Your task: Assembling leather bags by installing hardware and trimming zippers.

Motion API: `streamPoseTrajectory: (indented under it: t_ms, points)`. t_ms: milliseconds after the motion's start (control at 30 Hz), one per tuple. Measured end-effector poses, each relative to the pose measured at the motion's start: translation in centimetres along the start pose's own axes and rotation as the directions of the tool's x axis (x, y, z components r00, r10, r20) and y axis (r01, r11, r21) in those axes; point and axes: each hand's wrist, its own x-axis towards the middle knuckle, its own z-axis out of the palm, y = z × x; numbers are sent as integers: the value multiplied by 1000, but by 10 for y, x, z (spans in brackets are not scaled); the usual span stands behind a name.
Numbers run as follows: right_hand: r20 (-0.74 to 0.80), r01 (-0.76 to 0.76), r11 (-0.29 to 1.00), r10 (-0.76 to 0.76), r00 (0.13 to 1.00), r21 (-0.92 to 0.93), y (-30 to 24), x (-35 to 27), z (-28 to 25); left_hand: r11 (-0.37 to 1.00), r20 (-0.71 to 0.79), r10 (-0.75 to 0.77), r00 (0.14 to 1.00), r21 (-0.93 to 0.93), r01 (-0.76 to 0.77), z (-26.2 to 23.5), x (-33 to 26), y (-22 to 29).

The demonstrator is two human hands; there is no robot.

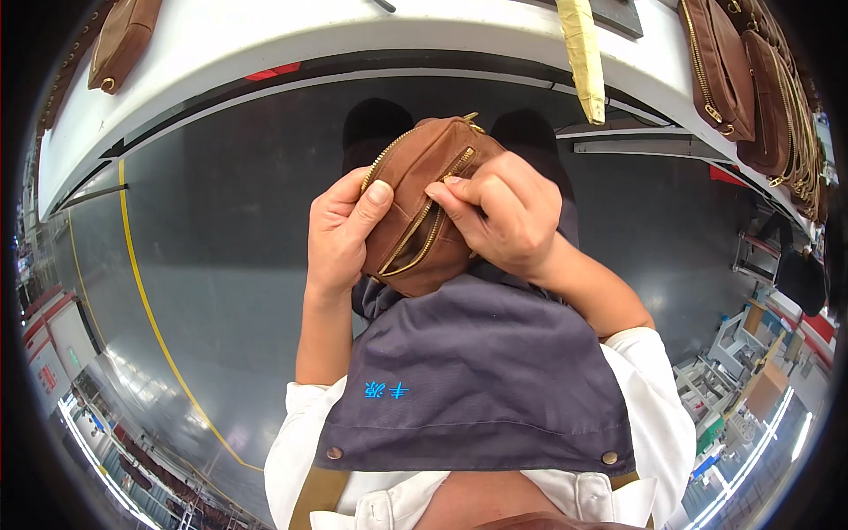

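Observation:
A small brown leather pouch (422,212) with brass zippers is held up in front of my grey apron (477,371). My left hand (340,234) grips its left side, thumb pressed on the front face. My right hand (503,216) clasps its right side, fingertips at the open zipper slit that runs diagonally across the front. A second zipper follows the pouch's upper left edge. Two dark shoes show just beyond the pouch, on the floor.
A white worktable (265,44) curves across the top. On it lie a brown pouch (119,44) at the left, several brown bags (751,79) at the right, and a yellowish strip (585,57). A yellow line (141,291) marks the grey floor.

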Motion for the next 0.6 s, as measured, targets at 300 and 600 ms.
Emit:
streamPoseTrajectory:
  t_ms: [300, 600]
  points:
    - [107, 129, 989, -136, 985, 66, -19, 6, 3, 991, -93, 30, 995, 130, -18, 10, 0, 1]
    - [143, 81, 995, -89, 986, 60, -16, -4, 14, 997, -213, -20, 977, 66, 35, 11, 6, -5]
